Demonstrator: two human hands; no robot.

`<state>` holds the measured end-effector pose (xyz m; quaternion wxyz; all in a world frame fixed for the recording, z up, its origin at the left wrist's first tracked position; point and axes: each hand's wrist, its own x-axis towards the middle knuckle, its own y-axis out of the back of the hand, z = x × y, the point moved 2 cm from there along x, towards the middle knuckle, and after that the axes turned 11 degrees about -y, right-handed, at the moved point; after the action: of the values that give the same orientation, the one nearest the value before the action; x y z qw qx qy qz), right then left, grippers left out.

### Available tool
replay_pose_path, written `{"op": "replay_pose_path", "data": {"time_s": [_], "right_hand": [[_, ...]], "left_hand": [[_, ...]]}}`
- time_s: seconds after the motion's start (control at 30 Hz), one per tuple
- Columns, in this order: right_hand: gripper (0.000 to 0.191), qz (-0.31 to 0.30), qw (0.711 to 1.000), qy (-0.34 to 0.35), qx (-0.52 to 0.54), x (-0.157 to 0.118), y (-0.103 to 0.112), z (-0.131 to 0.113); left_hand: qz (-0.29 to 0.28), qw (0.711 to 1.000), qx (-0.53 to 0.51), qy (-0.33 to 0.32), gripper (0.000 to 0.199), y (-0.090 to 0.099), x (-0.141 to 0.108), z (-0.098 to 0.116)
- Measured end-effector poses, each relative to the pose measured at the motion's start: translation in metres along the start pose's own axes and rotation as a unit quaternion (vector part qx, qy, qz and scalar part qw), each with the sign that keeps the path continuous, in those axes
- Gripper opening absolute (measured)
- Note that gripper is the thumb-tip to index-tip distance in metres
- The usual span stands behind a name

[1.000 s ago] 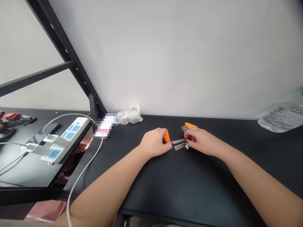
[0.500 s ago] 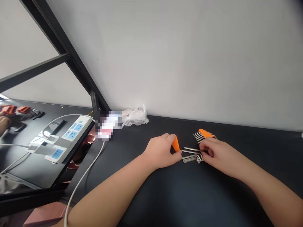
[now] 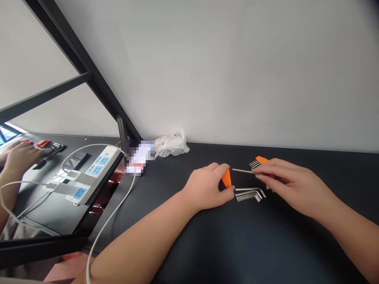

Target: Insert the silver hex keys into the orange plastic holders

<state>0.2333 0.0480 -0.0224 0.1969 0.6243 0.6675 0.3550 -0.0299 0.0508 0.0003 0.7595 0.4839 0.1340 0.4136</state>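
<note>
My left hand [image 3: 210, 187] is closed around an orange hex key holder [image 3: 226, 178], most of which the fingers hide. Between the thumb and fingers of my right hand [image 3: 284, 181] is a single hex key [image 3: 242, 171], its straight end pointing left toward the orange holder. Several loose L-shaped hex keys [image 3: 248, 195] lie side by side on the black table, just below and between my hands. Behind my right hand sits a second orange holder [image 3: 261, 159] with several metal keys sticking out to the left; my fingers partly cover it.
A crumpled clear plastic bag [image 3: 172, 144] lies against the wall. Left of it is a blurred-out bright object [image 3: 140, 157] with a white cable. Beyond a black frame [image 3: 103, 96] are a power strip [image 3: 96, 167] and another person's hands [image 3: 22, 157] near orange holders.
My right hand has lifted one hex key off the group on the table and brought it up level with the left holder. The whole view has shifted slightly.
</note>
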Motion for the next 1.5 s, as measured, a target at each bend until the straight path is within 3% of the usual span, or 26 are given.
{"op": "replay_pose_path", "data": {"time_s": [0.2,0.47,0.7,0.83,0.97,1.07,1.17,1.33,1.5], "right_hand": [[0.021,0.001,0.997,0.078,-0.012,-0.007,-0.01,-0.022],[0.02,0.07,0.995,0.063,0.013,-0.006,0.006,-0.033],[0.026,0.04,0.993,0.112,-0.012,-0.007,0.004,-0.036],[0.031,0.026,0.986,0.154,-0.066,-0.012,0.004,-0.037],[0.036,-0.029,0.982,0.185,-0.042,-0.018,-0.003,-0.05],[0.035,-0.029,0.987,0.155,-0.019,-0.019,-0.004,-0.051],[0.021,-0.02,0.994,0.095,-0.051,-0.012,0.002,-0.037],[0.016,-0.148,0.978,0.046,-0.143,-0.001,0.008,-0.013],[0.019,-0.172,0.974,0.012,-0.146,0.002,0.01,-0.015]], "left_hand": [[0.016,0.999,-0.026,-0.035,0.056,-0.003,0.001,-0.001],[0.034,0.998,-0.032,-0.037,0.049,-0.002,0.003,-0.003],[0.027,0.997,-0.038,-0.066,0.051,-0.001,-0.001,-0.006],[-0.004,0.991,-0.037,-0.127,0.05,-0.001,-0.002,0.002],[-0.022,0.984,-0.031,-0.171,0.035,-0.005,-0.003,0.014],[-0.014,0.988,-0.032,-0.151,0.037,-0.008,-0.003,0.017],[0.03,0.992,-0.048,-0.112,0.05,-0.009,-0.004,0.012],[0.08,0.994,-0.06,-0.043,0.055,-0.011,-0.004,0.001],[0.086,0.995,-0.033,-0.032,0.05,-0.013,-0.001,-0.002]]}}
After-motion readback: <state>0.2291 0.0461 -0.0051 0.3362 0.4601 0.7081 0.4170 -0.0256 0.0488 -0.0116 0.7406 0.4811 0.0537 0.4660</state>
